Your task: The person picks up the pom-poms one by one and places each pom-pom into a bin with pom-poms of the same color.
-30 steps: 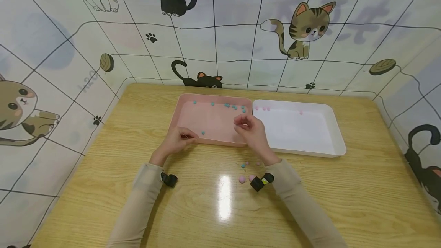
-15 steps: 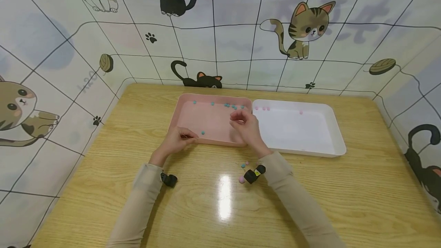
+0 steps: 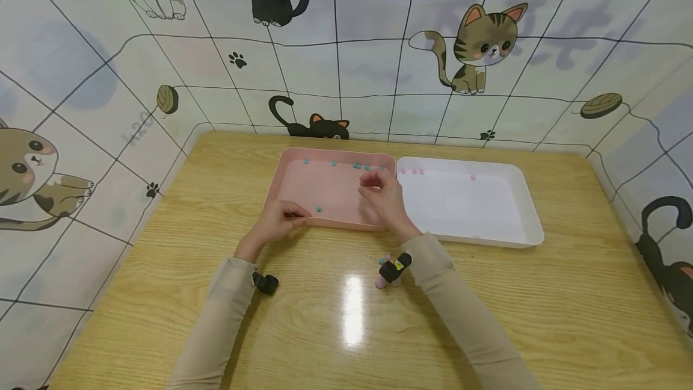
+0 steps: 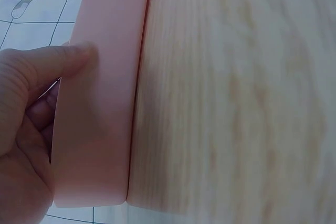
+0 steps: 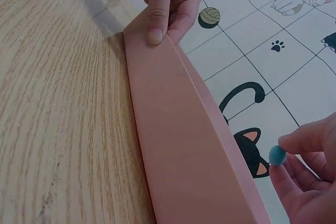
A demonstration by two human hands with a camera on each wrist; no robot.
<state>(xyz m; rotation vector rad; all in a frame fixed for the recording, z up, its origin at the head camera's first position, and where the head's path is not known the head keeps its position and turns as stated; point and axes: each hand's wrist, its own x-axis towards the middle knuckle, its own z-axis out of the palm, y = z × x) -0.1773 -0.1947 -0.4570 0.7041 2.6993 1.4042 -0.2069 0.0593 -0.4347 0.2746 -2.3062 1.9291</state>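
Observation:
My left hand (image 3: 277,220) pinches the near wall of the pink tray (image 3: 330,192) close to its left corner. In the left wrist view, the thumb (image 4: 79,59) lies on the outer face of that wall, with the other fingers behind it. Above the tray's right part, my right hand (image 3: 384,198) pinches a small teal ball (image 5: 277,155) between thumb and fingertip. Several more teal balls lie in the tray, mostly along the far wall, with one teal ball (image 3: 319,209) near the front.
A white tray (image 3: 465,206) adjoins the pink one on the right and holds several pink balls, one pink ball (image 3: 473,177) apart from the others. On the wooden table (image 3: 303,318), a larger pink ball (image 3: 380,282) and some small ones are partly hidden by the right wrist camera (image 3: 394,268).
My right hand has shifted a little left and away from me over the pink tray, and its wrist camera now covers more of the loose balls. The left hand has stayed put.

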